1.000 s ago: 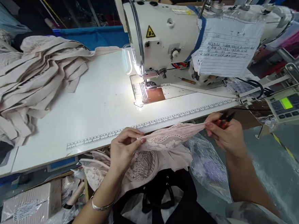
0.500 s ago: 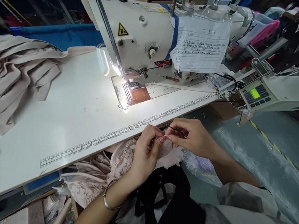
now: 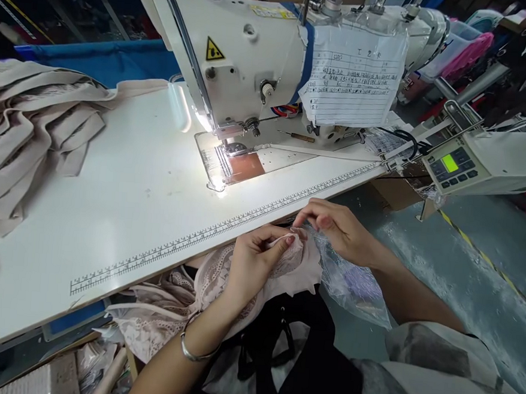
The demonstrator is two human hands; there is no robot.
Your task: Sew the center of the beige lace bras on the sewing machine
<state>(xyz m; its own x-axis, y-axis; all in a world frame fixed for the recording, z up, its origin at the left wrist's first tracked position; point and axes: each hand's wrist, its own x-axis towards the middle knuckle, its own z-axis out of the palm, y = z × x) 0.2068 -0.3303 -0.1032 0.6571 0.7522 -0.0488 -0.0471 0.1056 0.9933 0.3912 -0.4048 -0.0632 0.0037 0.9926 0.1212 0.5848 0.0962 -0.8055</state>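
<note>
My left hand (image 3: 256,262) pinches the upper edge of a pale pink lace bra (image 3: 305,266) between thumb and fingers, below the table's front edge. Lace and a cup of the bra hang down over my lap. My right hand (image 3: 339,229) is just to the right, its fingers bent and its thumb apart from them. Its fingertips reach down beside the bra's upper edge; whether they touch it I cannot tell. I see nothing held in the right hand, though its palm side is partly hidden.
A white sewing machine (image 3: 237,57) stands on the white table (image 3: 122,211) with a printed ruler along its front edge. Beige fabric strips (image 3: 29,120) are heaped at left. A control box (image 3: 485,164) juts out at right. A clear plastic bag (image 3: 355,293) hangs below.
My right hand has drawn slightly up and right, away from my left fingers, and its thumb has parted from the bra. The dark thin item seen in it is out of sight.
</note>
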